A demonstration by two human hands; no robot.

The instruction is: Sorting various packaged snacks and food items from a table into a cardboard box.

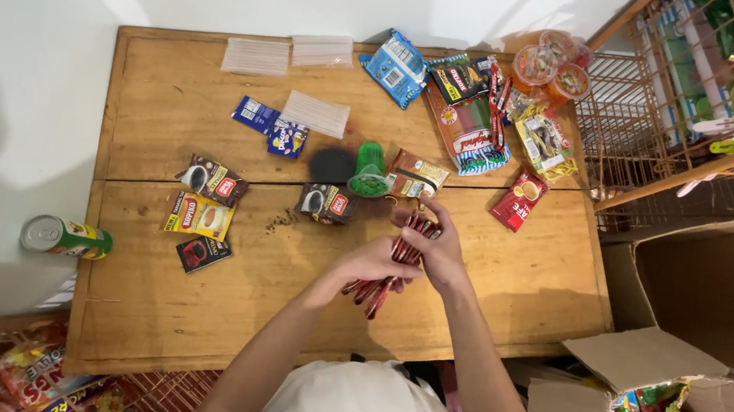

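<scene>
2 hands meet over the middle of the wooden table, both closed around 1 bundle of thin red stick sachets. The left hand wraps the bundle's lower half with fingers curled shut on it, and the loose ends fan out toward 7 o'clock below that hand. The right hand pinches the bundle's upper end, thumb and fingers pressed together on the sticks.

Just beyond the hands, at 12 o'clock, lies a brown coffee sachet, with a small green plastic cup on its side touching it at 9 o'clock and a dark round lid next to that. A dark coffee sachet sits near the left hand at 10 o'clock. At 2 o'clock from the hands lies a red sachet.

Farther toward 9 o'clock, 3 more sachets cluster: a dark one, a yellow one and a black one. A green drink can lies on its side off the table's left edge. At 11 o'clock are blue packets and bundles of pale straws. At 4 o'clock an open cardboard box holds bright snack bags.
</scene>
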